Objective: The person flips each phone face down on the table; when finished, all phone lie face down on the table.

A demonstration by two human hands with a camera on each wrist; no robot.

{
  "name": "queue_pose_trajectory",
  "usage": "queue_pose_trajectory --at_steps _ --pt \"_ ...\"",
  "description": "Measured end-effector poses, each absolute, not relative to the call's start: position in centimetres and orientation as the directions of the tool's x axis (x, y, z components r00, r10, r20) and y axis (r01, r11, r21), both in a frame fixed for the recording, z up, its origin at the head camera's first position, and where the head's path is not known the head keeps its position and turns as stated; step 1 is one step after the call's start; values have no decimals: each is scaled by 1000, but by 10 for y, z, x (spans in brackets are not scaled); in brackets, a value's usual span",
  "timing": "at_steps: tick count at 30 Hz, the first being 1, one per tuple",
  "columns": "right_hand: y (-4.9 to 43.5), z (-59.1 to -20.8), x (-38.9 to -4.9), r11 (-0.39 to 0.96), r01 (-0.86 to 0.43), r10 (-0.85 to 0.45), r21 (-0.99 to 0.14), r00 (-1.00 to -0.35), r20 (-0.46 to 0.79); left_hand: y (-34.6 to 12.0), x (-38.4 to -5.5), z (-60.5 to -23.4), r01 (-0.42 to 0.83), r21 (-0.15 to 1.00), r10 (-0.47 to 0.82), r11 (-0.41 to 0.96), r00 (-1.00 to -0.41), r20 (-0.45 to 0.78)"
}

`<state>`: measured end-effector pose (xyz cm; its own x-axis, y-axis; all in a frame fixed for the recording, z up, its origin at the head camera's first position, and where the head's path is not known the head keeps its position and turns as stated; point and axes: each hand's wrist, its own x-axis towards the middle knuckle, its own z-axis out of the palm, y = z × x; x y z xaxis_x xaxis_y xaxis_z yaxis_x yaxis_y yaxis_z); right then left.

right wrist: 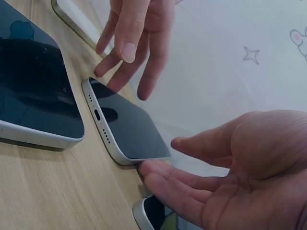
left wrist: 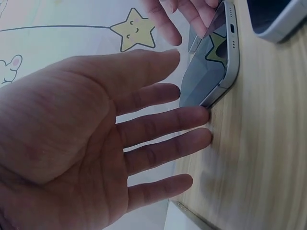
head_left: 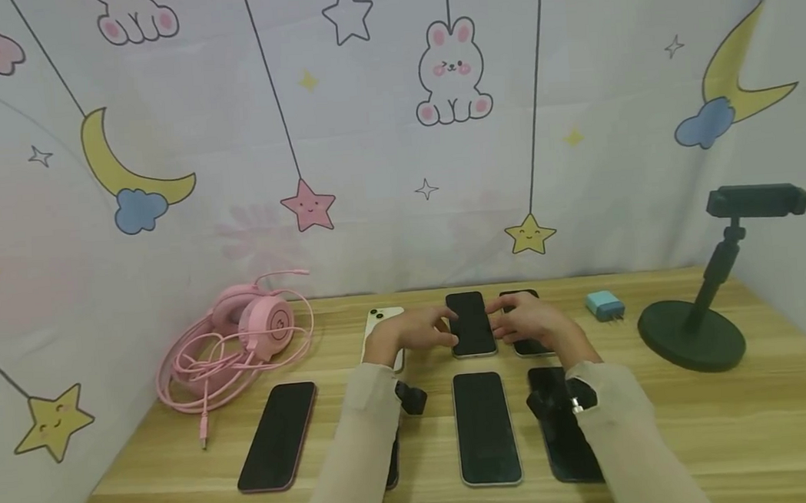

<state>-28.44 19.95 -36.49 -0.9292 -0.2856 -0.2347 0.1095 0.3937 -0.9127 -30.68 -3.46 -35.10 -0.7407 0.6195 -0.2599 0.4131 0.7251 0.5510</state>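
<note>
A smartphone (head_left: 472, 324) with a dark screen and silver edge lies face up in the middle of the back row. My left hand (head_left: 418, 329) is at its left side, fingers extended and fingertips right at its edge in the left wrist view. On the other side, my right hand (head_left: 533, 322) has its fingertips close to the phone's right edge, thumb raised apart from the fingers. Neither hand grips anything. A white phone (head_left: 384, 316) with its cameras upward lies partly behind my left hand. Another dark-screened phone (head_left: 520, 298) is partly covered by my right hand.
Nearer me lie several dark-screened phones, among them one at the left (head_left: 277, 436) and one in the middle (head_left: 486, 429); my forearms partly cover others. Pink headphones (head_left: 269, 325) with a coiled cable sit left. A blue charger (head_left: 605, 305) and black stand (head_left: 692, 335) are right.
</note>
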Motion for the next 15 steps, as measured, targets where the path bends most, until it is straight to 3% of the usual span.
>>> queue_pose_trajectory --at_steps 6,15 --pt "200 -360 -282 397 98 -314 -913 -920 -235 -32 -307 -351 424 518 609 742 -750 -259" --pt "199 -368 -292 322 200 -244 -925 -927 -286 -26 -306 -350 451 439 591 777 -762 -264"
